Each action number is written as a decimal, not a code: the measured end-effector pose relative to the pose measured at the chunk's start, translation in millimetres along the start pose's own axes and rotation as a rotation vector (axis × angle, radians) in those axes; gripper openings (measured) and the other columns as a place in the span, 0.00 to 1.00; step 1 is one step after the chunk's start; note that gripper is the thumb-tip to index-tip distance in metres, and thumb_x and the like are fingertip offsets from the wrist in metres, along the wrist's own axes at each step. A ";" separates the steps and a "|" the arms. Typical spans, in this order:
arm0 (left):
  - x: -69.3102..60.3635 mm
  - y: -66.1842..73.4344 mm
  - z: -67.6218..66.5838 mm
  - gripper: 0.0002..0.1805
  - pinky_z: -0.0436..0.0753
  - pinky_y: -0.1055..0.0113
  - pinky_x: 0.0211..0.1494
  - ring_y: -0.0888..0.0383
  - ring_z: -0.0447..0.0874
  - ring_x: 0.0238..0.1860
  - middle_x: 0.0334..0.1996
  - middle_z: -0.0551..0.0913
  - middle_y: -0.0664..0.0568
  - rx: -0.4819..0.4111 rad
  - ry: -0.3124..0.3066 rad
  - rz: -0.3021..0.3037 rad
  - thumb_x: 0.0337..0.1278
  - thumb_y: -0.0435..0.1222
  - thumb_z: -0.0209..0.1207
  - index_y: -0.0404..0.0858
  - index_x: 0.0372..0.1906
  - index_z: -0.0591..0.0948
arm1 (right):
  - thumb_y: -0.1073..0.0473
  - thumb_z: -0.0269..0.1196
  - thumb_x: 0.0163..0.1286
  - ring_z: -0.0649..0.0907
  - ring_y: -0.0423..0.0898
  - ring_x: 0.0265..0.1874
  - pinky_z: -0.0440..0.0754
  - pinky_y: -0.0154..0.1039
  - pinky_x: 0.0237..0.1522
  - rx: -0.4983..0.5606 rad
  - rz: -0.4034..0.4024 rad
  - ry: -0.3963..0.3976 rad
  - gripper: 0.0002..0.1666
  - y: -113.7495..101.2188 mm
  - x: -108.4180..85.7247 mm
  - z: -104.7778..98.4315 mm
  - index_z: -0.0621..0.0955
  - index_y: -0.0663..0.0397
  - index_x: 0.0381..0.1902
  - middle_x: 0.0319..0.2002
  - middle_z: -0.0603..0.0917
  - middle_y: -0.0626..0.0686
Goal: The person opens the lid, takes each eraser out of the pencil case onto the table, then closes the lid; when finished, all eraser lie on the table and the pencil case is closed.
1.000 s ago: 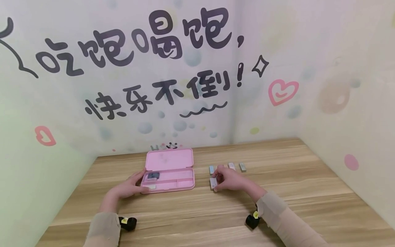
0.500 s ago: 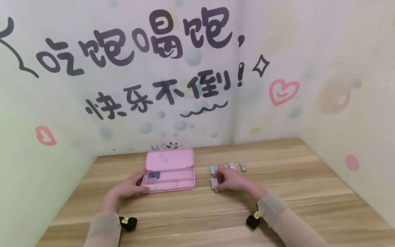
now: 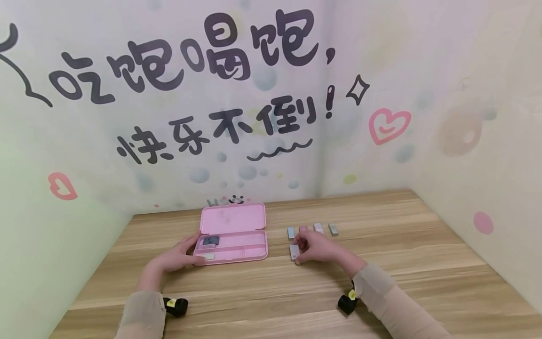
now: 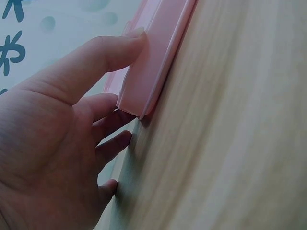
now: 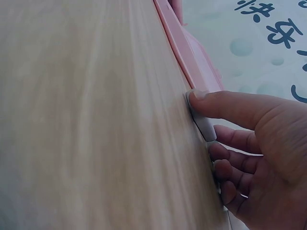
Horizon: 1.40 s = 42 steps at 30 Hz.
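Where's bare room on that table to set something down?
The table is bare in front of the pink case, between the forearms, and right of the four small blocks. It's crowded at the case's left end, gripped by the left hand, and near them, where the right hand pinches a pale block.

The table, in the lower half of the head view, has the look of wood, with streaked grain, smooth and rather matt. At lower centre, the case seems to be of plastic, smooth, with a soft shine on its edges. The block right of it looks smooth and matt; its material I cannot tell. The sleeves at the bottom are of thin, matt cloth. The back wall appears matt, with faint creases.
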<state>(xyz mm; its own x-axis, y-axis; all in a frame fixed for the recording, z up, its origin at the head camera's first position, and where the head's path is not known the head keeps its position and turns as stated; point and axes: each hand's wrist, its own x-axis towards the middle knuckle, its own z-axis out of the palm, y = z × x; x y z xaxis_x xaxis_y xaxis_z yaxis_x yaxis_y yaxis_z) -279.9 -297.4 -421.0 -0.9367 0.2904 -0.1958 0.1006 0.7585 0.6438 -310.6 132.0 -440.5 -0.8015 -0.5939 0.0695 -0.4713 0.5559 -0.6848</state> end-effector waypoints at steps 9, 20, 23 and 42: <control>1.0 -0.7 -0.9 0.57 0.49 0.31 0.65 0.30 0.40 0.72 0.74 0.44 0.31 -0.008 -0.007 -0.008 0.51 0.53 0.66 0.38 0.77 0.46 | 0.56 0.75 0.53 0.75 0.42 0.31 0.76 0.37 0.34 -0.007 0.015 -0.033 0.25 -7.1 4.8 -12.4 0.78 0.57 0.46 0.32 0.78 0.49; -0.9 -4.9 -0.9 0.57 0.50 0.30 0.65 0.30 0.40 0.72 0.74 0.44 0.31 -0.003 -0.002 -0.020 0.51 0.54 0.67 0.40 0.77 0.46 | 0.57 0.70 0.58 0.77 0.43 0.32 0.77 0.38 0.34 -0.127 -0.035 -0.144 0.21 -47.9 51.9 -17.0 0.81 0.54 0.50 0.34 0.79 0.45; -0.9 -4.5 -0.9 0.57 0.50 0.31 0.65 0.30 0.40 0.72 0.74 0.45 0.30 0.004 0.008 -0.015 0.51 0.55 0.66 0.39 0.77 0.47 | 0.56 0.69 0.60 0.77 0.43 0.34 0.77 0.38 0.35 -0.121 -0.041 -0.184 0.19 -59.1 67.6 -12.0 0.81 0.51 0.50 0.35 0.79 0.45; 0.6 -2.2 -0.9 0.58 0.52 0.32 0.66 0.33 0.45 0.72 0.74 0.48 0.34 -0.026 0.022 -0.011 0.48 0.56 0.68 0.41 0.78 0.48 | 0.62 0.68 0.62 0.77 0.40 0.42 0.74 0.33 0.44 -0.212 -0.220 -0.386 0.24 -115.6 145.0 34.9 0.81 0.45 0.57 0.47 0.82 0.51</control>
<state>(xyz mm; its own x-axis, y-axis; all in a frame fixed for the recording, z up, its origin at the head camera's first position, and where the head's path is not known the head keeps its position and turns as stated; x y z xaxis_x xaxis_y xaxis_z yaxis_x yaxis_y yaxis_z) -281.1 -299.4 -421.9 -0.9447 0.2690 -0.1873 0.0815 0.7462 0.6607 -359.5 -38.7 -376.6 -0.4988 -0.8603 -0.1056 -0.7105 0.4756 -0.5187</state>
